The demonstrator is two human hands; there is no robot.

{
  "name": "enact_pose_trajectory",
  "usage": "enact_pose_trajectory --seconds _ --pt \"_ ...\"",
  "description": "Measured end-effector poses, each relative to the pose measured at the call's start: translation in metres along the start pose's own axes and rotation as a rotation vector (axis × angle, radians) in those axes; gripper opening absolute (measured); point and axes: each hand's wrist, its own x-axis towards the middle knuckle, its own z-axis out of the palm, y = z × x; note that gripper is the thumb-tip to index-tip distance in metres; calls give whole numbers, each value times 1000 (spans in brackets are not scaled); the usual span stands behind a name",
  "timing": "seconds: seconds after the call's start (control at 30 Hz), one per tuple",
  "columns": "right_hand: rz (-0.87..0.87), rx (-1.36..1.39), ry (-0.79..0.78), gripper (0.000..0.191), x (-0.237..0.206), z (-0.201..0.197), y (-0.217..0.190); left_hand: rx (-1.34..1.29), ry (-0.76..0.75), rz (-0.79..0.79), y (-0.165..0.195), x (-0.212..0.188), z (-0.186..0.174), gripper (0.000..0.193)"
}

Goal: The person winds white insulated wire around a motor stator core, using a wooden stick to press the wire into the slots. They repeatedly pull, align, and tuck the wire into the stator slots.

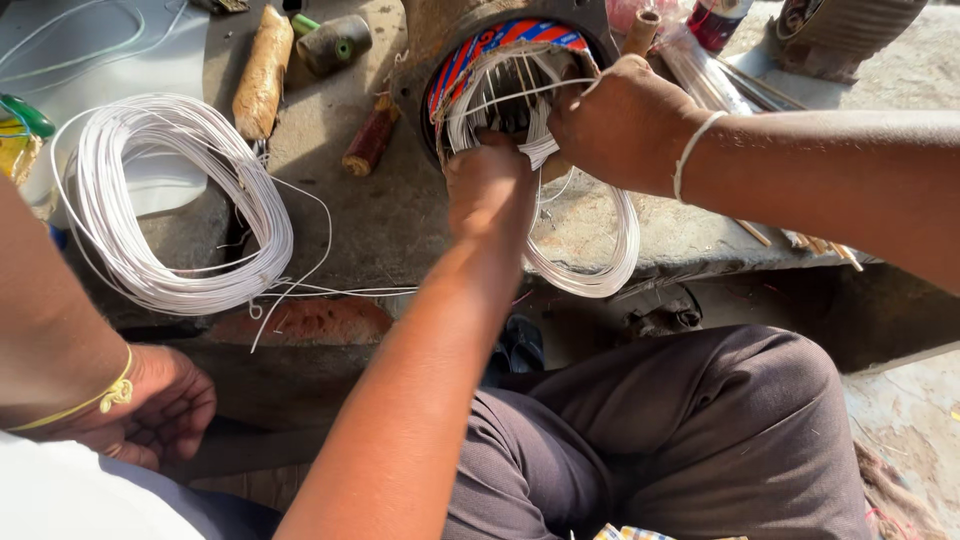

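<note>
A round motor stator, lined with red and blue insulation, lies on a worn bench. Loops of white wire run through its slots and hang over the bench edge. My left hand reaches up from below and pinches the wire bundle at the stator's lower rim. From the right comes my right hand, a white thread around its wrist. It is closed on the wire strands at the stator's right side. Both hands hide part of the winding.
A large loose coil of white wire lies on the bench at left. Wooden-handled tools and a dark spool lie behind it. Another person's hand with a yellow wrist thread rests at lower left. My trousered knee is below.
</note>
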Motion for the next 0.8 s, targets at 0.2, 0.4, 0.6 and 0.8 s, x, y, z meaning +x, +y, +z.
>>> enact_pose_trajectory --seconds 0.2,0.4,0.6,0.8 --pt "6 55 -60 14 -16 -3 9 309 -64 524 22 10 13 13" --pt "-52 -19 104 31 -11 7 22 -1602 -740 -126 11 74 69 23" --pt "31 38 142 39 13 22 18 -1530 -711 -188 7 115 75 14" --pt "62 -16 100 38 8 1 6 -1399 -668 -401 21 96 45 14"
